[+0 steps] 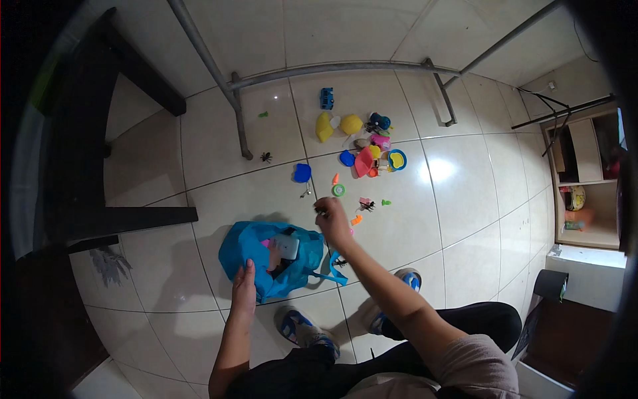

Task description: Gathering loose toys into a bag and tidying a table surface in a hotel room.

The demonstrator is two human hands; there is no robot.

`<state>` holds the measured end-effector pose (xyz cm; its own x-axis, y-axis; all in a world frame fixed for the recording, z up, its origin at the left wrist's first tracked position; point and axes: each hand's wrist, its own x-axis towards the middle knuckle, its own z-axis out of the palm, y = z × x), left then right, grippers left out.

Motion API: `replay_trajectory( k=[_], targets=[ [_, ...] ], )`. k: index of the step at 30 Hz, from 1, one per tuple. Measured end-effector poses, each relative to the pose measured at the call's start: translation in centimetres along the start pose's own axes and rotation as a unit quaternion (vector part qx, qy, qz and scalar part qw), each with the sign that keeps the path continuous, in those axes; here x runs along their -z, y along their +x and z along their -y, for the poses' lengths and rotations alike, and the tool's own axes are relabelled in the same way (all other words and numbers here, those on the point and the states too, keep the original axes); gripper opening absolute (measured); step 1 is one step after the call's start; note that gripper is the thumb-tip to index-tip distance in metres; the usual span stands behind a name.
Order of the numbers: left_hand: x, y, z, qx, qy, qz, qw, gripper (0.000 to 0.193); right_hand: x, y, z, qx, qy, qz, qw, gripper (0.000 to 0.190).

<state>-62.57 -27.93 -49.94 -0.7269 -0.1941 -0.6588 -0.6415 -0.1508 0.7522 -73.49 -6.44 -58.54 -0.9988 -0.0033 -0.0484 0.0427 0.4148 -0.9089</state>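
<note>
A blue fabric bag (239,249) lies open on the tiled floor before me, with a white object (285,246) and something pink inside. My left hand (244,284) grips the near left rim of the bag. Past the bag's right side, my right hand (333,219) is closed around a small dark object (321,211), too covered to name. Close to that hand are a green-rimmed round toy (338,190), an orange toy piece (356,220) and a black toy spider (367,205). The bag's strap (339,277) trails right, partly over another dark toy.
Further out lie a blue toy bus (326,99), yellow toys (352,124), a red scoop-like piece (364,162) and a blue lid-like piece (302,173). A grey metal frame (329,71) stands behind them. Dark furniture legs (149,215) are at left, a wooden shelf (588,199) at right.
</note>
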Motion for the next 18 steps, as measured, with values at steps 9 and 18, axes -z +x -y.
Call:
replay_trajectory(
  k=[9, 18],
  targets=[
    [-0.3, 0.4, 0.3, 0.023, 0.045, -0.065, 0.997, 0.064, 0.0, -4.3, 4.5, -0.002, 0.037, 0.180, 0.983, 0.019],
    [-1.1, 0.0, -0.5, 0.008, 0.048, -0.007, 0.999, 0.065, 2.6, -0.5, -7.4, -0.068, -0.286, 0.095, 0.951, 0.025]
  ],
)
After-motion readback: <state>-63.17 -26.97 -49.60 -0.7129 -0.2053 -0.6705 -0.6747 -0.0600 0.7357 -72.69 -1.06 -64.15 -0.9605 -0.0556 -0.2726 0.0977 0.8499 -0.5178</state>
